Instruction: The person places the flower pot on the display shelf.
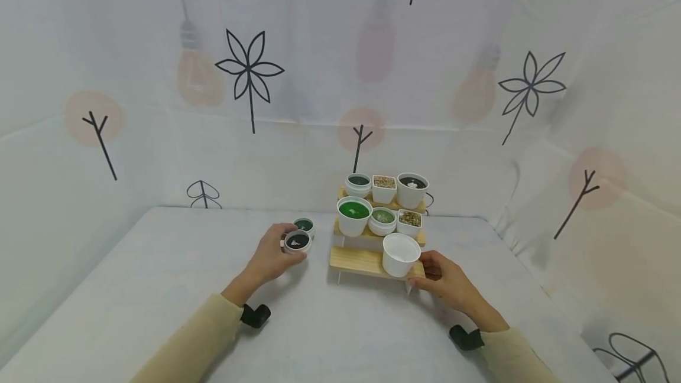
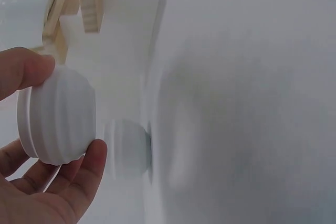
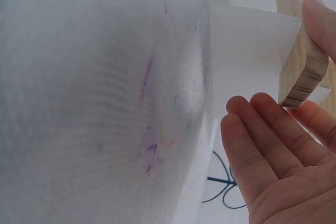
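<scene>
My left hand (image 1: 272, 255) grips a small white ribbed pot (image 2: 60, 116) between thumb and fingers, lifted off the table. Its dark filling, with a pale mark on it, shows in the head view. Just behind it a similar pot (image 1: 304, 225) with a dark green filling stands on the table. To the right rises a three-step wooden stand (image 1: 355, 259) on pale supports. My right hand (image 1: 449, 281) pinches the right end of its lowest board (image 3: 307, 74), thumb on one face and index finger on the other; the remaining fingers extend free. A plain white cup (image 1: 401, 255) sits on that board.
The middle step carries a cup with a bright green filling (image 1: 353, 217), a light green pot (image 1: 382, 221) and a square pot (image 1: 409, 223). Several more pots, including a dark-filled cup (image 1: 412, 191), fill the top step. A patterned white cloth (image 1: 298, 152) hangs behind.
</scene>
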Demonstrator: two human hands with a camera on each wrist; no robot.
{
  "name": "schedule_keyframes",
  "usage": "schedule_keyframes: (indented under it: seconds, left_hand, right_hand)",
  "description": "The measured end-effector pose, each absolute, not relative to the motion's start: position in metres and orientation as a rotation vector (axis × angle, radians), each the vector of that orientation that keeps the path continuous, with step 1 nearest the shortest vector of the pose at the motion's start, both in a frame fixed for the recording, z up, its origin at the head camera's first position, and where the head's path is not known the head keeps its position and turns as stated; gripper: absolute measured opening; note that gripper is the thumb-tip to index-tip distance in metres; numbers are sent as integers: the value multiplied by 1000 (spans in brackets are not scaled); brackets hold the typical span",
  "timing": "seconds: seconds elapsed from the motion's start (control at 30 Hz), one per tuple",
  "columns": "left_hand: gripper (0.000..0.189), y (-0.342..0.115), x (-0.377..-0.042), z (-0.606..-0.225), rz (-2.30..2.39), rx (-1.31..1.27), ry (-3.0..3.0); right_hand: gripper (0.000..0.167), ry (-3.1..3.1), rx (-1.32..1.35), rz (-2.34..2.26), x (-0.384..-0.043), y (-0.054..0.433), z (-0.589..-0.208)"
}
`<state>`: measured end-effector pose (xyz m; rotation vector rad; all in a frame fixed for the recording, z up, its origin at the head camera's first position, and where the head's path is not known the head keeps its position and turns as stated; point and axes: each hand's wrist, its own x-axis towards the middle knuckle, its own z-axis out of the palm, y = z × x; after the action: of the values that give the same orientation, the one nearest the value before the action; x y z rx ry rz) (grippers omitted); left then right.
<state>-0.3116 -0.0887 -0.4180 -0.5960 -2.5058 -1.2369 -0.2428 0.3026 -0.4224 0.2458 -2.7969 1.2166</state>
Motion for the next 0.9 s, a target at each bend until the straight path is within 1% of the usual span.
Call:
schedule_keyframes:
  seconds: [0.37, 0.9]
  left_hand:
    - [60, -67, -294, -406, -1222, -733, -2471]
    - [62, -23, -273, -395, -1375, -881, -2479]
  right_hand:
    - [64, -2795, 248, 1200, -243, 303, -423]
    - [63, -2803, 223, 1204, -243, 303, -422]
